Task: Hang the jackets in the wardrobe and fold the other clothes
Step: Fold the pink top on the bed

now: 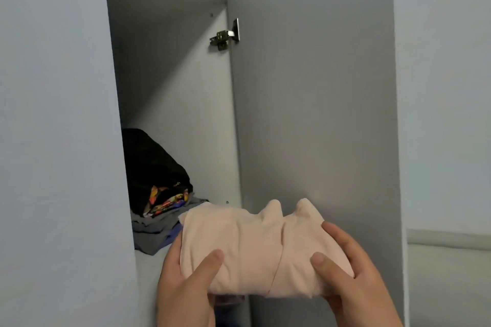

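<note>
Currently one folded pale pink garment [255, 249] is held at shelf height in front of the open wardrobe, its left end over the front of the shelf [148, 268] and its right end across the open door [313, 87]. The left hand [183, 281] and the right hand [353, 273] are set apart, each clamped on one end of the bundle, with the thumb on top and the fingers underneath. The fabric appears soft, light and limp, and it creases and bulges between the two grips, so it will likely sag or unfold if supported at one point only. Keep both ends supported from below and release only once the bundle lies flat. Count: one pink bundle, two hands, one hinge [224, 37], and one stack at the back of the shelf holding at least three pieces – a black garment [148, 162], a patterned garment [164, 199] and a grey garment [151, 231]. No jackets or hangers are in view.
</note>
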`<move>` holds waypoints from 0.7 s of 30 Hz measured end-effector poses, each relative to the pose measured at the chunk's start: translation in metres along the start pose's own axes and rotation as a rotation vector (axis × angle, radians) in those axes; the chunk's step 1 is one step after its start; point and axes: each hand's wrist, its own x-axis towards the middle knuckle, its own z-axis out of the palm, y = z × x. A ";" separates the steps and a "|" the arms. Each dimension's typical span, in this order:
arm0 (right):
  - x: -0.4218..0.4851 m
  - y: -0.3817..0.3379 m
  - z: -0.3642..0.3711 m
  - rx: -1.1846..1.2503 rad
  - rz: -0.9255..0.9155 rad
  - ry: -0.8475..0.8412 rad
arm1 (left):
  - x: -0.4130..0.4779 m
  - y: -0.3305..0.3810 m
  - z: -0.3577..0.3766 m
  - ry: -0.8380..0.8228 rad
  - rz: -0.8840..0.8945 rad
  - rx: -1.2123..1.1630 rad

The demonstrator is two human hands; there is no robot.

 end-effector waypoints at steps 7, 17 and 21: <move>0.067 0.029 0.053 0.154 0.098 -0.021 | 0.046 0.001 -0.013 0.159 0.099 0.116; 0.100 0.042 0.096 0.227 0.114 -0.127 | 0.065 0.008 -0.009 0.260 0.230 0.129; 0.125 0.058 0.111 0.231 0.171 -0.179 | 0.075 0.002 -0.008 0.367 0.331 0.163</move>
